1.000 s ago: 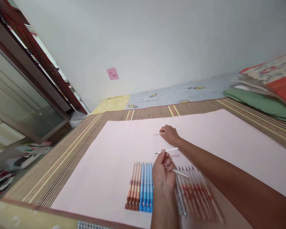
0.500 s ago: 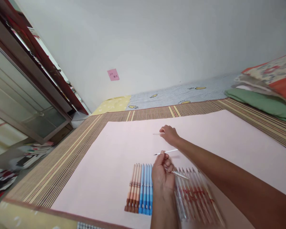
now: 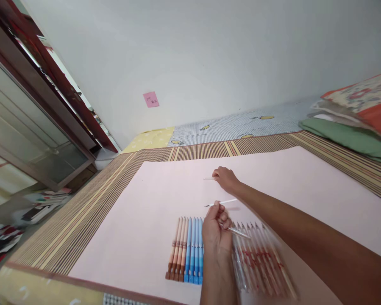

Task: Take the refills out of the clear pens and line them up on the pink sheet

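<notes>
My left hand [image 3: 218, 226] is closed, palm up. Between its thumb and fingers lies a thin white pen with a dark tip [image 3: 228, 201], pointing left. A clear, pen-like barrel [image 3: 241, 232] sticks out to the right from its curled fingers. Farther back, my right hand [image 3: 226, 178] pinches a slim whitish pen-like stick [image 3: 207, 178], its thin end to the left and the rest hidden by the fingers. Below, peach-and-brown pens [image 3: 178, 250] and blue pens [image 3: 194, 252] lie side by side, partly covered by my left wrist. Right of that wrist lie several pale pens with red markings [image 3: 262, 258], somewhat blurred.
A pale pink sheet [image 3: 120, 237] lies under everything, on a striped mat [image 3: 59, 228]. Folded green cloth [image 3: 346, 137] and a floral cushion [image 3: 362, 99] sit at the right back. Behind rises a white wall with a pink note [image 3: 151, 99]; a glass-panelled door [image 3: 34, 127] stands left.
Both hands hold nearly the same places and grips. The whole view has shifted only very slightly.
</notes>
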`<state>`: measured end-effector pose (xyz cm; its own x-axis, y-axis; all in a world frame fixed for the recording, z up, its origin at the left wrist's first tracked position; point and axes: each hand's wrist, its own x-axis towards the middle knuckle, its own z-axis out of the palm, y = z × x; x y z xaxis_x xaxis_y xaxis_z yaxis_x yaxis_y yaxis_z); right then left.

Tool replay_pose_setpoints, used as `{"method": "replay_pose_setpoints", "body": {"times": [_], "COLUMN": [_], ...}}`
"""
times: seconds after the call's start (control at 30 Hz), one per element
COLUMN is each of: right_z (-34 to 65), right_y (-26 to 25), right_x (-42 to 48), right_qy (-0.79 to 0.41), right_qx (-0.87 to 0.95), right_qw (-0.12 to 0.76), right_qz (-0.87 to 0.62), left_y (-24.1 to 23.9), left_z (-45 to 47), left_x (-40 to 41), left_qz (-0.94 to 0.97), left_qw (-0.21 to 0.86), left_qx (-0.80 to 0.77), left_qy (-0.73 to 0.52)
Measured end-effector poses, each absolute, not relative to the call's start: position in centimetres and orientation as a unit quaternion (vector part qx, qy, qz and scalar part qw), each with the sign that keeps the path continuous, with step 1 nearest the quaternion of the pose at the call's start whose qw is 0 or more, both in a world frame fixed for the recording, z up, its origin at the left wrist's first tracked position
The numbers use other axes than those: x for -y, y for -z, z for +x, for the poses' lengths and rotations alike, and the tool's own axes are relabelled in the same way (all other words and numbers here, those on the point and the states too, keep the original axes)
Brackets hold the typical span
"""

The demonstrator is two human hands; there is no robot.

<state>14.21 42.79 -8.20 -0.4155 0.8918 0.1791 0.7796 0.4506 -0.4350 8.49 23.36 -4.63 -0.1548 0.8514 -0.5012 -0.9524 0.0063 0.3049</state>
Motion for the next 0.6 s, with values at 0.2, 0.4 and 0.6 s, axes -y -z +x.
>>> {"method": "replay_pose_setpoints", "body": {"times": [0.2, 0.4, 0.6], "right_z": [14.4, 16.9, 20.5], "right_y": [8.5, 7.2, 3.5], "right_x": [-42.7, -41.6, -35.3], "right_qy": [-0.167, -0.242, -0.405], "right_qx": [0.818, 0.796, 0.799], "right_qw": [0.226, 0.277, 0.272], "right_qz": [-0.502, -0.481, -0.352], "left_y": [4.6, 5.6, 6.5], "left_z": [8.3, 7.7, 7.9], "left_x": [-23.5, -23.6, -23.9], "left_qz": [-0.08, -0.05, -0.015], "left_qw": [0.639, 0.606, 0.58], "left_qx": [-0.304, -0.336, -0.371], "left_qy": [-0.702, -0.719, -0.725]}}
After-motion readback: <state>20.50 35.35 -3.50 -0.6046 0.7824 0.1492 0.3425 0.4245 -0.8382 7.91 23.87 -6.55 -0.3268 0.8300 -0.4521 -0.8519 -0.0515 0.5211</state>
